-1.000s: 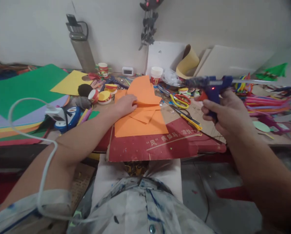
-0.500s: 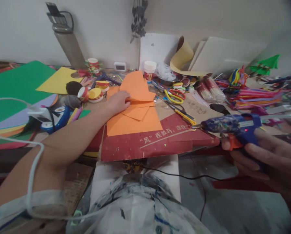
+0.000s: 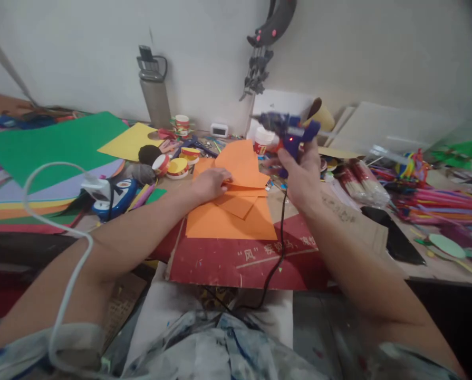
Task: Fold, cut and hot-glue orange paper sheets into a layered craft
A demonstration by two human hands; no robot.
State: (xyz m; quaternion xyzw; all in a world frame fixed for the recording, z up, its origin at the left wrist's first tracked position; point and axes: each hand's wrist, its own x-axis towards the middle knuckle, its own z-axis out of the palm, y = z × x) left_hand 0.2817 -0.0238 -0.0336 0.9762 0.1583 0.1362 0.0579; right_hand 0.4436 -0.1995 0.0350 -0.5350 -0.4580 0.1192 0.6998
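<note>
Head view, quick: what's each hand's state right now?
Left hand: partly curled on the orange paper; can't tell if pinching.
Right hand: holding the blue glue gun.

The wall (image 3: 204,47) is dimly, softly lit. The glue gun (image 3: 285,126) and right hand (image 3: 305,182) are slightly blurred; the view's far right corner is darkened.

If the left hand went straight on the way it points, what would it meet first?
Probably the raised, curved orange paper sheet, right at the fingertips of the left hand; they may already touch it, as depth there is unclear.
</note>
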